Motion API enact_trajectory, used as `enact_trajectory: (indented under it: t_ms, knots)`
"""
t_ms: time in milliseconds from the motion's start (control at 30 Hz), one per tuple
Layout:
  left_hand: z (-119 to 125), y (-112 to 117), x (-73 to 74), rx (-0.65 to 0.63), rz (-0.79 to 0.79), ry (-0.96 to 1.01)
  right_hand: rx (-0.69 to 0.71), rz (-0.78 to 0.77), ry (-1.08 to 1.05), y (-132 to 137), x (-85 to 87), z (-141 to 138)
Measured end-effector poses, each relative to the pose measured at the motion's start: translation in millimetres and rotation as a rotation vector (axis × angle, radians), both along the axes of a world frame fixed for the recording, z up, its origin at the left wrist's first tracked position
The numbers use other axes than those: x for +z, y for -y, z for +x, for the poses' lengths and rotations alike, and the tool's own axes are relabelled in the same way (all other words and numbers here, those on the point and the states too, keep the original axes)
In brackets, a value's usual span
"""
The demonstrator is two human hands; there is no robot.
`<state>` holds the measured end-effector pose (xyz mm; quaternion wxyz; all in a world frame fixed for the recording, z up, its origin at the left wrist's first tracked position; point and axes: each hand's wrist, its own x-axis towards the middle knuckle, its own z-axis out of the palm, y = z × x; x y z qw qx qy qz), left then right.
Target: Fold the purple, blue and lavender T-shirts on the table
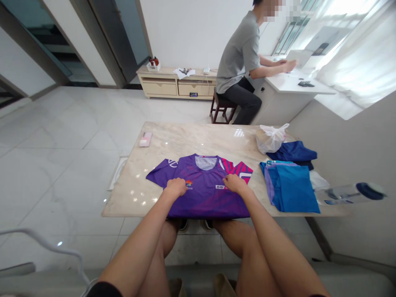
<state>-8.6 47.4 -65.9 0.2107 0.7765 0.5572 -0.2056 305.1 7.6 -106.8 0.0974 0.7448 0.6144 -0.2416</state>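
A purple sports shirt (204, 194) with pink sleeve panels lies flat, front up, on the marble table (173, 142), its hem at the near edge. My left hand (175, 187) rests on the shirt's left chest with its fingers curled down onto the cloth. My right hand (234, 182) lies on the right chest by the pink sleeve, fingers bent and pressed onto the fabric. Whether either hand pinches the cloth is hidden.
Folded blue garments (291, 187) are stacked to the right, darker blue ones (293, 152) and a white plastic bag (270, 138) behind them. A small pink packet (145, 139) lies far left. A seated person (241, 66) works at a white desk beyond.
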Motion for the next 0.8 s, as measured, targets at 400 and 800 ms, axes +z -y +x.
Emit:
enact_trajectory:
  t_ms: [400, 800]
  knots:
    - [0, 3, 16.6, 0.016, 0.074, -0.043, -0.136, 0.170, 0.036, 17, -25.7, 71]
    - [-1, 3, 12.1, 0.029, 0.012, -0.078, -0.222, 0.095, 0.081, 27, -38.2, 92]
